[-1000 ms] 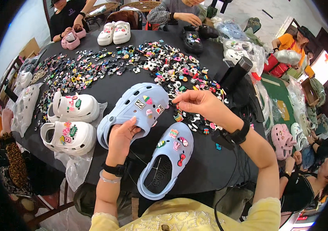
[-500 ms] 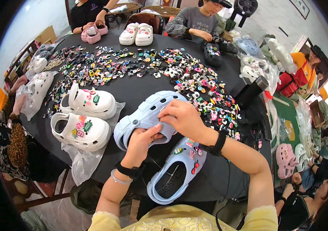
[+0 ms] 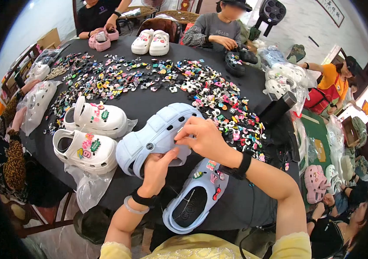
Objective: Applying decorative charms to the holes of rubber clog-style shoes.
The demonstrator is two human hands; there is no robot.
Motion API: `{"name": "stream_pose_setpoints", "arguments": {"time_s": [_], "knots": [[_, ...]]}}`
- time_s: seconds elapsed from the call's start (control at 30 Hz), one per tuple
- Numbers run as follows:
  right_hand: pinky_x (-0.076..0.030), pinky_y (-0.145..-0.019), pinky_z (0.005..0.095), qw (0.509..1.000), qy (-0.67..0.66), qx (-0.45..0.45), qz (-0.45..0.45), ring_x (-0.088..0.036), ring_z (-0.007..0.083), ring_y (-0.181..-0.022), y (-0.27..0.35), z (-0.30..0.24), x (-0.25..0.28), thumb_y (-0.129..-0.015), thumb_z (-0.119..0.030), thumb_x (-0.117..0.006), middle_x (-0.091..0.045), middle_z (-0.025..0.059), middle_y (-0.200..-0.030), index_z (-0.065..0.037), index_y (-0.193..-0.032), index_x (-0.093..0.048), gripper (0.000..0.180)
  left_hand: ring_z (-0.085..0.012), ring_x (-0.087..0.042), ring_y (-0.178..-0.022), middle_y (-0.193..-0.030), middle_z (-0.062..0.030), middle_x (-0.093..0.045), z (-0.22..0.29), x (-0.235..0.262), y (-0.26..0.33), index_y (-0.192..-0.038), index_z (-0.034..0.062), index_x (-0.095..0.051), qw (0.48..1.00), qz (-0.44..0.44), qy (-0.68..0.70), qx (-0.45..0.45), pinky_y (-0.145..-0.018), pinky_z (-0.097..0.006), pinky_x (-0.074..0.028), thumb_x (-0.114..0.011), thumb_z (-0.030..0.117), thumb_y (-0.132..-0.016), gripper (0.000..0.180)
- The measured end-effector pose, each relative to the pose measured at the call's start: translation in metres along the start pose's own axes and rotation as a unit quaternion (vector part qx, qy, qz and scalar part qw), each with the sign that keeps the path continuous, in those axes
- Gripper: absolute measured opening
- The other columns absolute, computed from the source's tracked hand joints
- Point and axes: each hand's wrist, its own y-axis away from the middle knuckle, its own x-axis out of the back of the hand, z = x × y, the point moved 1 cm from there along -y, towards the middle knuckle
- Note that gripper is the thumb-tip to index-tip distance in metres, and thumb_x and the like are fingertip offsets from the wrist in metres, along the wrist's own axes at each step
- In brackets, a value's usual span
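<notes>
A light blue clog [image 3: 154, 123] is tilted up in front of me, its side and top holes showing. My left hand [image 3: 156, 170] grips it with the fingers inside the opening and the thumb outside. At the upper of this clog, my right hand [image 3: 203, 137] is closed in a pinch. Whatever sits between its fingertips is too small to make out. The matching blue clog [image 3: 213, 178] lies below my right wrist, with several colourful charms on its upper. Two white clogs with charms, a nearer one [image 3: 102, 156] and a farther one [image 3: 110, 126], stand to the left.
Loose shoe charms [image 3: 149, 73] spread in a wide arc across the black table [image 3: 138, 101]. Clear plastic bags [image 3: 92, 185] lie under the white clogs. A black cylinder [image 3: 281, 105] stands at the right. Co-workers handle a pink clog [image 3: 99, 41] and a black clog [image 3: 234, 64] across the table.
The held blue clog and both my hands have shifted slightly left. The clog has rolled a little, its top turning more to the right. My right hand stays pinched at its upper.
</notes>
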Motion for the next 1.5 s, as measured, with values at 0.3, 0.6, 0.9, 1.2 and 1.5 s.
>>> {"name": "stream_pose_setpoints", "arguments": {"time_s": [0.3, 0.6, 0.9, 1.2, 1.5], "knots": [[-0.031, -0.088, 0.0452, 0.998, 0.055, -0.035, -0.015, -0.046, 0.0272, -0.1, -0.017, -0.029, -0.002, -0.06, -0.009, -0.072, -0.047, 0.008, -0.104, -0.017, -0.106, -0.052, 0.051, -0.0124, -0.056, -0.075, -0.087, -0.0067, -0.061, -0.002, 0.006, 0.002, -0.094, -0.0058, -0.06, 0.986, 0.128, -0.065, -0.088, -0.065, -0.025, -0.045, -0.061, 0.007, -0.078, 0.02], [-0.021, -0.103, 0.0499, 0.991, 0.123, 0.036, -0.049, -0.024, 0.0364, -0.129, -0.024, -0.034, -0.006, -0.057, -0.009, -0.073, -0.028, 0.0151, -0.139, -0.021, -0.131, -0.037, 0.084, -0.0133, -0.057, -0.062, -0.077, -0.007, -0.061, -0.006, 0.016, 0.003, -0.077, -0.0034, -0.061, 0.978, 0.159, -0.039, -0.132, -0.05, -0.024, -0.044, -0.057, 0.006, -0.076, 0.01], [-0.034, -0.093, 0.051, 0.988, 0.135, 0.069, -0.021, -0.038, 0.0317, -0.12, -0.028, -0.012, -0.017, -0.056, -0.018, -0.072, -0.041, 0.0102, -0.131, -0.018, -0.123, -0.048, 0.071, -0.0127, -0.057, -0.063, -0.079, -0.0065, -0.061, 0.0, 0.009, 0.003, -0.082, -0.0022, -0.06, 0.986, 0.135, -0.043, -0.093, -0.051, -0.022, -0.045, -0.058, 0.012, -0.079, 0.014], [-0.045, -0.08, 0.0257, 0.972, -0.197, -0.104, 0.075, -0.058, 0.0138, -0.092, 0.008, -0.011, 0.055, -0.086, -0.009, -0.053, -0.062, 0.0078, -0.1, -0.001, -0.104, -0.06, 0.021, -0.0173, -0.062, -0.073, -0.086, -0.0108, -0.063, 0.003, 0.001, -0.003, -0.093, -0.0064, -0.056, 0.994, 0.023, 0.109, -0.002, -0.068, -0.028, -0.049, -0.055, 0.008, -0.079, 0.02], [-0.04, -0.071, 0.0353, 0.989, 0.094, 0.055, 0.097, -0.055, 0.0239, -0.081, 0.047, -0.021, 0.039, -0.075, -0.012, -0.063, -0.057, 0.0066, -0.082, -0.01, -0.086, -0.064, 0.012, -0.0168, -0.062, -0.07, -0.084, -0.0106, -0.063, 0.005, 0.001, -0.004, -0.093, -0.0044, -0.057, 0.987, 0.028, 0.157, -0.025, -0.063, -0.026, -0.05, -0.056, 0.011, -0.081, 0.02]]}}
